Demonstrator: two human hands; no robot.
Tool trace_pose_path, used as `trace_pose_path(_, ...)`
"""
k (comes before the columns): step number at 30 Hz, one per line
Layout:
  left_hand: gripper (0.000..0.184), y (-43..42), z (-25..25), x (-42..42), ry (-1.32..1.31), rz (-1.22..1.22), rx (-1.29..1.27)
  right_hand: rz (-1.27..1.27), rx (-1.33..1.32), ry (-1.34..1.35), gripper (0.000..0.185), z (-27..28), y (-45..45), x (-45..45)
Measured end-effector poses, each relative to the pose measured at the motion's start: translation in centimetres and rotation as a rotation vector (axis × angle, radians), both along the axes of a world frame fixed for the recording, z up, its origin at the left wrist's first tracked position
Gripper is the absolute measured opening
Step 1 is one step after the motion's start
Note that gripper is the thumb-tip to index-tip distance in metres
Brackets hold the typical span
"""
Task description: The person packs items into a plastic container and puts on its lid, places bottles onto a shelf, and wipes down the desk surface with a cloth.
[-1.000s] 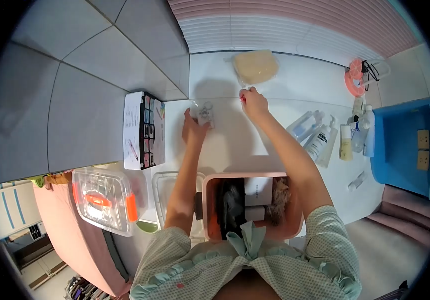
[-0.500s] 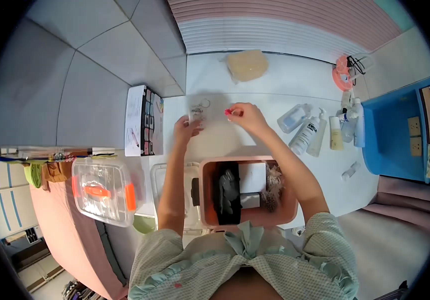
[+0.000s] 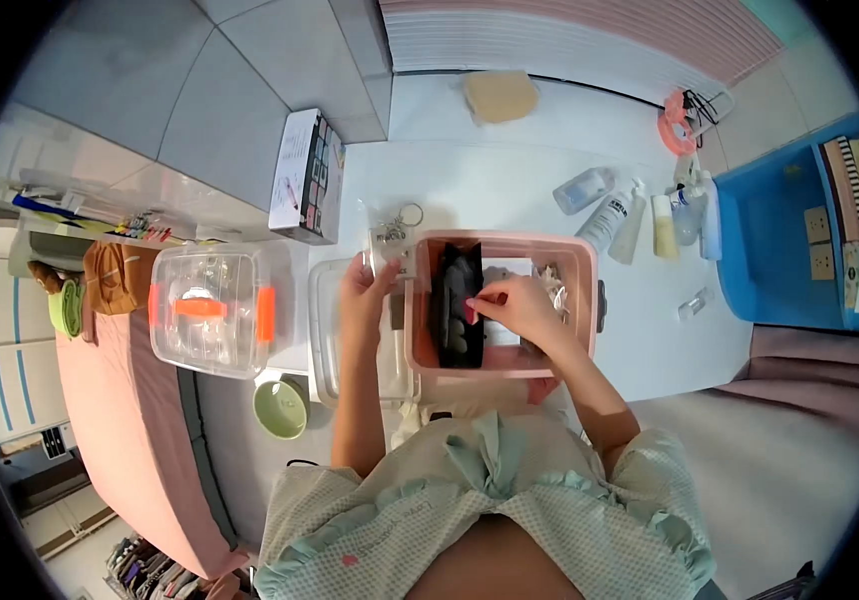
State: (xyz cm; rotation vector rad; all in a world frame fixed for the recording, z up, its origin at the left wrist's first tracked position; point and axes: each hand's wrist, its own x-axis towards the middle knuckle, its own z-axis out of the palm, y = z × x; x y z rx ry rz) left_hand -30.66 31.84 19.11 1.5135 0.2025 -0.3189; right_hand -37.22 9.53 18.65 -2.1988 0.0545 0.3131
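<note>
My left hand [image 3: 362, 292] is closed on a clear keychain [image 3: 390, 236] with a metal ring [image 3: 411, 214], left of the pink storage bin [image 3: 510, 239]. My right hand [image 3: 522, 308] pinches a small bright pink object [image 3: 470, 309], whose kind I cannot make out, over the bin. Below its fingertips sits a black case [image 3: 446, 350] with dark grey contents, in the bin's left part. Beside the case lies a white box [image 3: 506, 268], partly hidden by my right hand. Some crinkled pale material [image 3: 554, 285] fills the right side.
A clear lid [image 3: 322, 340] lies left of the bin; beyond it stands a clear box with orange latches [image 3: 212, 310]. Several bottles [image 3: 605, 222] lie at right, near a blue container [image 3: 750, 265]. A printed box [image 3: 300, 175] stands at the back left, a yellowish packet [image 3: 502, 96] at the back.
My right hand has moved from above the table down over the black case, keeping the pink object. My left hand, with the keychain, is now beside the bin. The view has shifted.
</note>
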Motion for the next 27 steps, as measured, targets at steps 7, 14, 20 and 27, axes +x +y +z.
trace_pose_path(7, 0.023, -2.8, -1.7, -6.7, 0.131, -0.037, -0.243, -0.276, 0.555, 0.003, 0.03, -1.3, 0.0, -4.0)
trace_pose_path(14, 0.032, -7.4, -3.1, -9.9, 0.089, -0.299, -0.277, -0.381, 0.715, -0.004, 0.036, -1.6, -1.1, -6.8)
trace_pose_path(20, 0.065, -9.9, -4.9, -10.8, -0.157, -0.321, -0.065, -0.392, 0.214, -0.111, 0.042, -2.9, -4.1, -8.8)
trace_pose_path(27, 0.055, -10.6, -5.3, -10.2, -0.335, -0.496, 0.078, -0.344, 0.168, -0.181, 0.032, -2.2, -5.9, -8.7)
